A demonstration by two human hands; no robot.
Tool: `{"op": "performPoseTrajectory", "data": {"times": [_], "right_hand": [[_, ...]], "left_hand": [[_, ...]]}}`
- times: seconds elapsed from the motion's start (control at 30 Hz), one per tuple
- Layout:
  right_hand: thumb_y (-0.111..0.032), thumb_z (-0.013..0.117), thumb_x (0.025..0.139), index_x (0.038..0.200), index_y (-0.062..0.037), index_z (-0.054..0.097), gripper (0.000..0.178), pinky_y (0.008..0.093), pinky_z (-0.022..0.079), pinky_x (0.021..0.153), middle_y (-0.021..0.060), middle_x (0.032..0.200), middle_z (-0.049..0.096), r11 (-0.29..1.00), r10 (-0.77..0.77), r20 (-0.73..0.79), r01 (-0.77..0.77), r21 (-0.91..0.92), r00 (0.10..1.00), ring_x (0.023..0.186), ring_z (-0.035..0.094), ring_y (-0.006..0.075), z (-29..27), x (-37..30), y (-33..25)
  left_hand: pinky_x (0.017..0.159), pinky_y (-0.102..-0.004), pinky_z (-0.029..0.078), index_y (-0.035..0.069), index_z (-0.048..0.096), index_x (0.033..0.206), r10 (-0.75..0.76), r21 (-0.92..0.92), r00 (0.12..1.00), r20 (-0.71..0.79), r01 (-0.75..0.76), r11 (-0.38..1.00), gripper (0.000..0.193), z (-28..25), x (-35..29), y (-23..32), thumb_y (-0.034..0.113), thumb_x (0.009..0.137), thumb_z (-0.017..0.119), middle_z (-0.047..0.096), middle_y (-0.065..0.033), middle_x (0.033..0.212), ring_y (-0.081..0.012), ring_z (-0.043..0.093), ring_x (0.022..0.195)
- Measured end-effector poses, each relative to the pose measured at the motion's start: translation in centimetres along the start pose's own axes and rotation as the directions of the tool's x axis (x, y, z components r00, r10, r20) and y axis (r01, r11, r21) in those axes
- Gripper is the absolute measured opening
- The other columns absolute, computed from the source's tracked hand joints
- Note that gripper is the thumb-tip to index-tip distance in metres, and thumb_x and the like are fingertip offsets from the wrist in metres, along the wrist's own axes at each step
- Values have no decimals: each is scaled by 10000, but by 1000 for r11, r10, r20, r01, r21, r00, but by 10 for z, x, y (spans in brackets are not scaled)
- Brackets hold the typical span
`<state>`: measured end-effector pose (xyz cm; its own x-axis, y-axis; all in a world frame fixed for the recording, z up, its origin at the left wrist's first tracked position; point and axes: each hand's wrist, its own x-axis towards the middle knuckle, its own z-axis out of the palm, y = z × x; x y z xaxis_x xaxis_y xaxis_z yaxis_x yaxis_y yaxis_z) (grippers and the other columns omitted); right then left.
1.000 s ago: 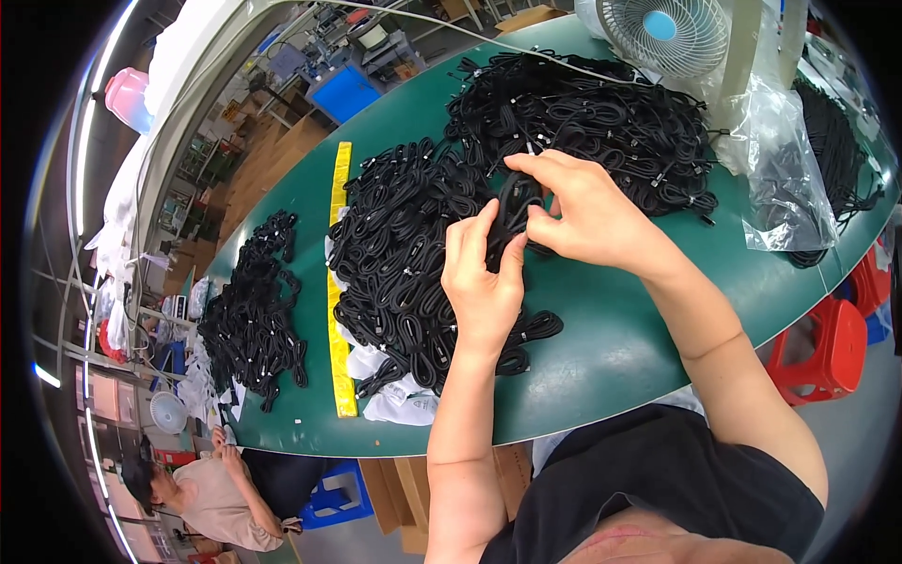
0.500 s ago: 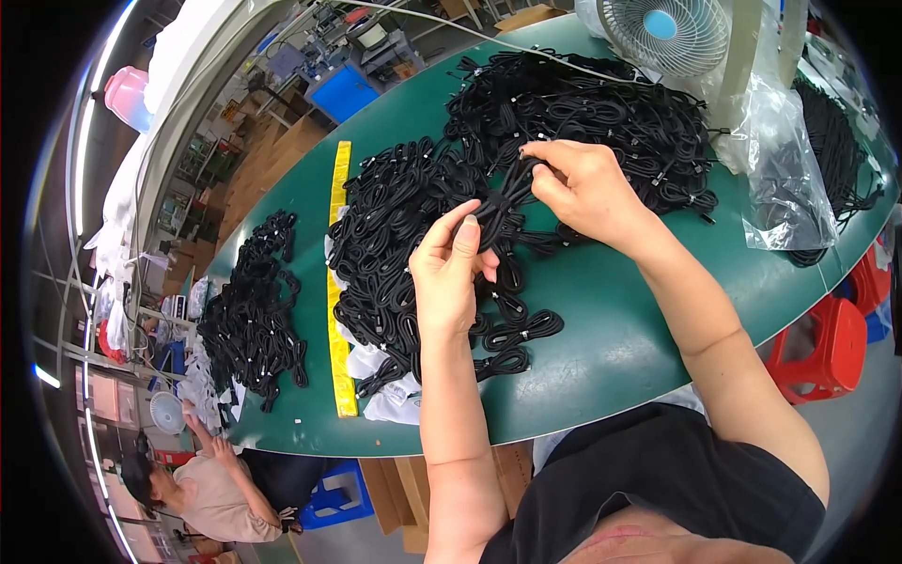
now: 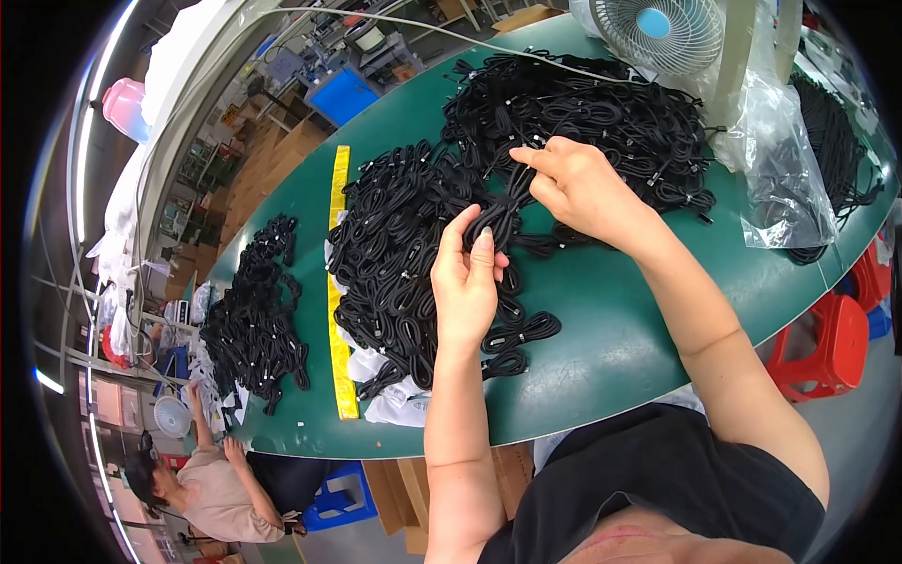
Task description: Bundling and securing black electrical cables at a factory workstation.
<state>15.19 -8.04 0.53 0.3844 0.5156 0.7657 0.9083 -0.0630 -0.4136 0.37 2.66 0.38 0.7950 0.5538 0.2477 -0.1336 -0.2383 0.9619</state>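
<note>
Between my hands is a black cable (image 3: 505,214) gathered into a coiled bundle, held a little above the table. My left hand (image 3: 470,273) grips its near side with thumb and fingers. My right hand (image 3: 575,183) is closed at the bundle's far end, thumb against the curled fingers and the index finger stretched forward; what exactly it pinches is hard to make out. Just left of my left hand lies a pile of coiled black cables (image 3: 390,244). Beyond my right hand spreads a larger heap of black cables (image 3: 583,108).
A yellow strip (image 3: 341,282) separates the near pile from another cable pile (image 3: 254,315) at the left on the green table (image 3: 611,367). At the far right stand a fan (image 3: 662,36) and a clear plastic bag (image 3: 785,160). A co-worker (image 3: 221,484) sits at lower left; red stools (image 3: 827,348) stand right.
My left hand has moved right, closer to my right hand, with the cable bundle. The right hand has shifted only slightly. The co-worker's arm has moved.
</note>
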Motion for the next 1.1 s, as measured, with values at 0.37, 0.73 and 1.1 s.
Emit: {"op": "performPoseTrajectory", "data": {"times": [0.37, 0.73, 1.1], "right_hand": [[-56, 509, 766, 1020, -44, 655, 293, 180, 402, 483, -11, 649, 575, 540, 518, 332, -602, 588, 788, 538, 493, 47, -12, 12, -10], [-48, 584, 724, 1038, -49, 621, 316, 353, 481, 553, 124, 708, 513, 998, 67, -160, -68, -2, 985, 576, 548, 264, 6, 2, -14], [-74, 558, 755, 1010, -11, 639, 274, 267, 484, 553, 126, 716, 603, 892, 315, 48, -313, 327, 948, 586, 575, 185, 4, 6, -5]], "left_hand": [[505, -191, 436, -38, 489, 1145, 22, -284, 995, 93, 6, 959, 280, -11, 7, 4, 87, 895, 505, 582, -66, 791, -90, 548, 605], [507, -194, 465, -47, 462, 1107, -3, -216, 995, -101, -19, 976, 280, 1, 5, 1, 47, 861, 556, 566, -72, 861, -87, 555, 619], [426, -210, 455, -28, 513, 1008, 160, -110, 958, -237, -190, 976, 190, 0, 3, -3, 73, 857, 569, 530, -47, 738, -101, 546, 536]]}}
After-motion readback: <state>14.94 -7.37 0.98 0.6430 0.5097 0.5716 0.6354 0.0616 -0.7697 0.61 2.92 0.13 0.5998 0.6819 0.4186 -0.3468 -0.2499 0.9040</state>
